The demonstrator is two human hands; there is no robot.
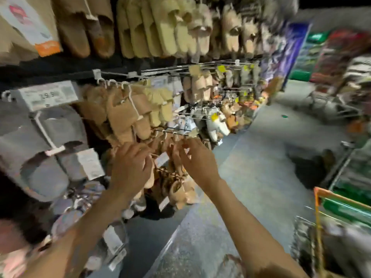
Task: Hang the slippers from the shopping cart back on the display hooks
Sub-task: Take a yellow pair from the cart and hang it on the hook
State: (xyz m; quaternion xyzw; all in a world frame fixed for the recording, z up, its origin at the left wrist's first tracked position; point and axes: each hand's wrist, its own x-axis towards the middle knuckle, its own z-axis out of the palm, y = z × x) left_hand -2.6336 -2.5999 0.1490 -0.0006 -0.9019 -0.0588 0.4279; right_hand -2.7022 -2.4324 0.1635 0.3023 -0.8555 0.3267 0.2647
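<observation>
Shop aisle, slipper rack: both hands at the display hook (172, 133), left hand (130, 167) and right hand (195, 157) fingers pinching tan slippers (180, 189); hanging step, next thread loop onto hook.

- Tan slippers (122, 115): soft, fuzzy cloth, matt.
- Grey slippers (46, 177) on the left: matt, felt-like cloth.
- Display hooks (172, 134): thin shiny metal wire.
- Price tag (47, 95): smooth plastic.
- Floor (251, 177): speckled, slightly glossy.

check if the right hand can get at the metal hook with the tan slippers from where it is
Probably yes. The right hand is raised just below the metal hook, fingers nearly at its front end, with nothing between them. The left hand is beside it on the tan slippers, not blocking.
</observation>
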